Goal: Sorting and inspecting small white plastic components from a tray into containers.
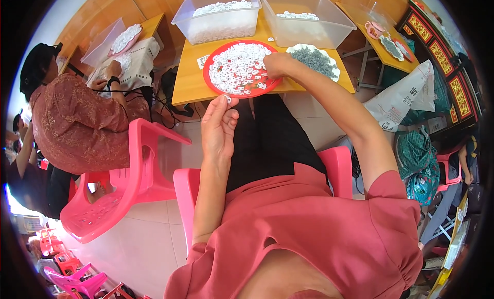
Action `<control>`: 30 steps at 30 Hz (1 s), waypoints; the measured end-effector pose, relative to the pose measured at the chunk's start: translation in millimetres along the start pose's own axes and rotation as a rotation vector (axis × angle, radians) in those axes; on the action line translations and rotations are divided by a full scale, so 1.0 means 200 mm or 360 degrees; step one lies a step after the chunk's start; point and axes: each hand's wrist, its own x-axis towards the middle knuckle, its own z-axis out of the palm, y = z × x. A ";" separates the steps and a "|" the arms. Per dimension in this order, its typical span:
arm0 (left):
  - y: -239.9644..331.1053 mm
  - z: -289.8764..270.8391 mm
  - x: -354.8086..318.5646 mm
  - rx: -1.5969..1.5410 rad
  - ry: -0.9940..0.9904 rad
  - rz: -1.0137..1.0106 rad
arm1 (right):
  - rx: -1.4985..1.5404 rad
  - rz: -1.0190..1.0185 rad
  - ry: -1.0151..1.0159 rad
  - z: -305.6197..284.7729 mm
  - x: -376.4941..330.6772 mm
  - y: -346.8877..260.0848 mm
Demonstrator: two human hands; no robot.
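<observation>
A: Hands first; left hand [218,125] is raised off the tabletop [188,80], just short of its near edge; fingers pinched shut on one small white piece [228,98] at the tips.

B: Right?

A: right hand [278,65] is down on the red plate [212,67], at its right rim; fingers curled into the pile of white pieces [237,65]; can't tell whether they grip any, knuckles hide the tips.

B: Plate position?

A: centre of the tabletop, near the front edge; white pieces cover most of it; a few lie on the rim.

B: Neighbours?

A: pale plate [334,71] with grey parts [314,60] just right of the red one, behind the right wrist; two clear plastic bins beyond them; left bin [216,19] is well filled with white pieces, right bin [309,16] has only a thin layer.

B: Surroundings?

A: person sits on a pink plastic chair [337,165]; another pink chair [128,180] to the left carries a second person [77,121] in a patterned top, hands at a separate tabletop with a white tray; white sack [406,98] on the floor at the right.
</observation>
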 end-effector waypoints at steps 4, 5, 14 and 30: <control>0.00 0.00 0.01 0.0019 -0.0026 -0.0005 | 0.0127 0.0055 0.0074 0.02 0.00 0.02; 0.00 0.00 0.01 0.0019 -0.0024 0.0001 | 0.0125 0.0049 0.0077 0.02 -0.01 0.02; 0.00 0.05 0.05 0.0019 0.0004 -0.0010 | 0.0995 -0.0047 0.0223 0.01 -0.07 0.09; 0.21 0.11 -0.01 0.0325 -0.0173 0.0168 | 0.2467 -0.0878 0.0302 -0.12 -0.62 -0.42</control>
